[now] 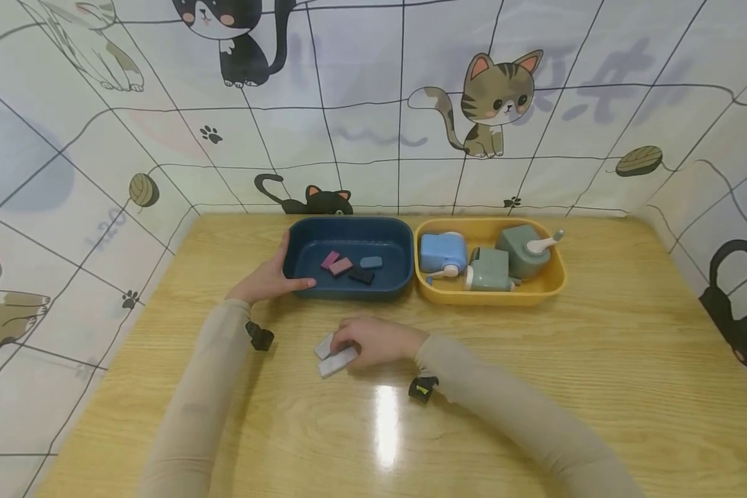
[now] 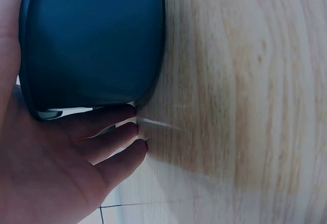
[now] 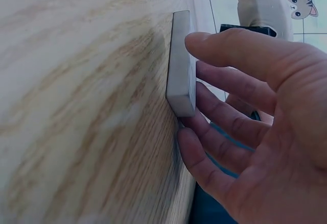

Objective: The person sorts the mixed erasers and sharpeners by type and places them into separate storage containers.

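My left hand [image 1: 266, 277] holds the left end of a dark blue bin [image 1: 355, 294]. Its thumb lies at the near corner, and in the left wrist view its fingers [image 2: 120, 165] reach along the outside of the bin wall [image 2: 97, 40]. Inside the bin lie small block-shaped erasers: a magenta one [image 1: 330, 259], a pink one [image 1: 341, 266], a black one [image 1: 362, 275] and a blue one [image 1: 371, 262]. On the table in front, my right hand [image 1: 380, 341] has thumb and fingers around a white eraser [image 3: 180, 63]. Two white erasers [image 1: 336, 362] lie side by side there, partly covered by the fingers.
A yellow bin [image 1: 492, 299] stands right beside the blue one. It holds a blue crank pencil sharpener [image 1: 442, 253] and two green ones [image 1: 488, 268]. The wooden table [image 1: 616, 360] meets a cat-patterned cloth [image 1: 361, 145] at the back and sides.
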The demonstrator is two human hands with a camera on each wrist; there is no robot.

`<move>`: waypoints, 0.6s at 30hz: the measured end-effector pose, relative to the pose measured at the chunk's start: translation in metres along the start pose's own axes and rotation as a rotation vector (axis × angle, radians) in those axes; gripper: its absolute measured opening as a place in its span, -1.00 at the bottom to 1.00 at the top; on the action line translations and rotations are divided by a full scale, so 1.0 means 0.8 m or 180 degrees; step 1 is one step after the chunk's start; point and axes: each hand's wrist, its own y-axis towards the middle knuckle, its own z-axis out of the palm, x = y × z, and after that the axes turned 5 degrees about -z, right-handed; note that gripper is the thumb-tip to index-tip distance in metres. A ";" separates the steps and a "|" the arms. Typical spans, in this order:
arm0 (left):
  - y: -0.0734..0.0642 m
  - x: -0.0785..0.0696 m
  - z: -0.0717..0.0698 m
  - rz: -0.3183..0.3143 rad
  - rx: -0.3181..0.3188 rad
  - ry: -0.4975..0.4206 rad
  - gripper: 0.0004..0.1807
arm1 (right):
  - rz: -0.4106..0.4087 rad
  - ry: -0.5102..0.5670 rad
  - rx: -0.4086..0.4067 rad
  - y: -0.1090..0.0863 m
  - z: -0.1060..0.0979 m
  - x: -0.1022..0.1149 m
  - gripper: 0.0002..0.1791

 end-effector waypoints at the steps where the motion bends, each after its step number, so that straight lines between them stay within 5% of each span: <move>1: 0.000 0.000 0.000 0.0003 -0.0003 0.0007 0.35 | -0.0009 -0.0016 0.0002 0.000 0.001 0.000 -0.65; 18: 0.001 0.001 0.000 0.0068 -0.0005 0.0013 0.33 | -0.0022 0.0013 -0.0059 0.003 0.007 0.000 -0.66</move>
